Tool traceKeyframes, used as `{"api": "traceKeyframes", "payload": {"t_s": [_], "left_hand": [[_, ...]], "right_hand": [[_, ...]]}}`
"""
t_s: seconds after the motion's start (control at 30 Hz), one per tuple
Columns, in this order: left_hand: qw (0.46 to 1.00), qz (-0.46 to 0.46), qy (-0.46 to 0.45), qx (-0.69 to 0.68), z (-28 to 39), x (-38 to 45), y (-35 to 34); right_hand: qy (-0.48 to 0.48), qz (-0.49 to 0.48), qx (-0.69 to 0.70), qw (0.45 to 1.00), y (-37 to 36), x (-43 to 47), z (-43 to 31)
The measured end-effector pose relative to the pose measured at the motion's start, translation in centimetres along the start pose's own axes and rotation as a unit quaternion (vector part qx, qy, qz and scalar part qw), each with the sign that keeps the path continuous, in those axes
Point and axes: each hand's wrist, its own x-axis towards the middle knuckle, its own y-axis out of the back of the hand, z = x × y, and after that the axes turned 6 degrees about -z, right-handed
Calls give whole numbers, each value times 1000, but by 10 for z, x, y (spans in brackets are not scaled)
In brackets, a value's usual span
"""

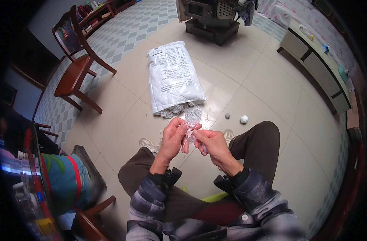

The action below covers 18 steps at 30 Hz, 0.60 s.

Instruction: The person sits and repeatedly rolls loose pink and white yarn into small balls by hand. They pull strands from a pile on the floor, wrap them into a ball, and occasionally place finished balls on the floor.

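Observation:
My left hand [171,139] pinches a tangle of pale pink and white thread [189,130] between thumb and fingers. From the other side my right hand [214,145] grips the same tangle, with something pale partly hidden in its curled lower fingers. Just beyond my hands, a mass of grey-white tangled yarn [192,112] spills from the mouth of a white printed sack [176,75] lying on the floor. To the right of it rest a small grey ball [227,115] and a larger white ball [244,119], seemingly wound thread. Loose strands lie on the tiles beside the sack.
A black stove [213,21] stands beyond the sack. At left is a wooden chair [73,75]; a low cabinet [319,66] runs along the right. A cluttered table edge [40,180] and a blue patterned bundle [64,177] are at lower left. My knees flank the hands.

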Motion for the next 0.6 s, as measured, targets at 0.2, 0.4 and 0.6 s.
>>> {"api": "traceKeyframes", "payload": {"t_s": [0.2,0.4,0.6], "left_hand": [[999,9,25,33,-6,0,-3],[999,3,29,25,-7,3,-5],[999,-17,47,16,-9,1,-11]], "right_hand": [[-23,-34,154,987,10,3,10],[-75,-34,187,979,16,-5,8],[-74,0,188,979,5,-1,19]]}}
